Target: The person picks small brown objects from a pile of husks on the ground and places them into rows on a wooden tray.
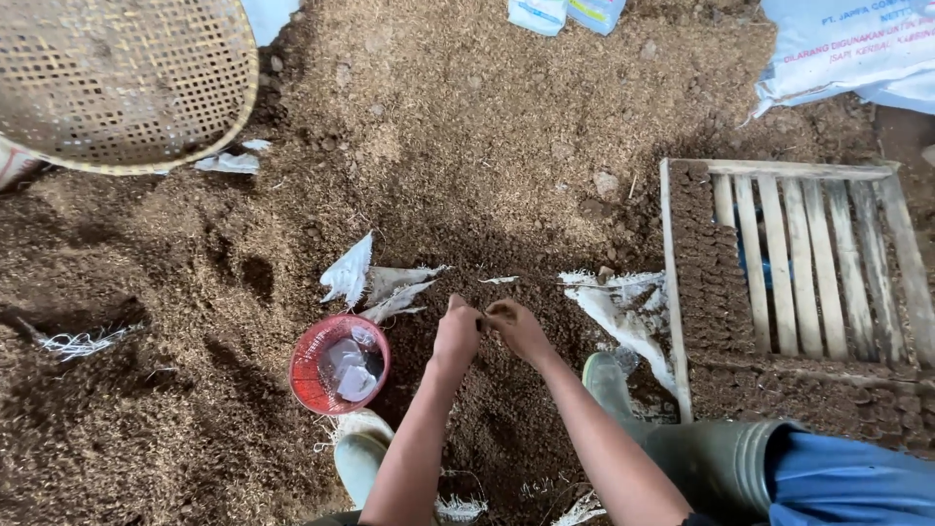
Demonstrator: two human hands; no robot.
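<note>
Brown soil mix (pixel 467 146) covers the floor, with a wooden slatted tray (pixel 808 263) part-filled with rows of small soil plugs on the right. A red mesh basket (pixel 339 363) sits left. The left hand (pixel 456 336) and right hand (pixel 518 329) meet, fingers pinched together on a small dark piece, too small to identify. Judged best: pinch firmly, close above the soil.

woven bamboo tray (pixel 122 78) top left, white sacks (pixel 838 49) top right, torn sack scraps (pixel 375 282) mid-floor, green rubber boots (pixel 682 429) bottom
</note>
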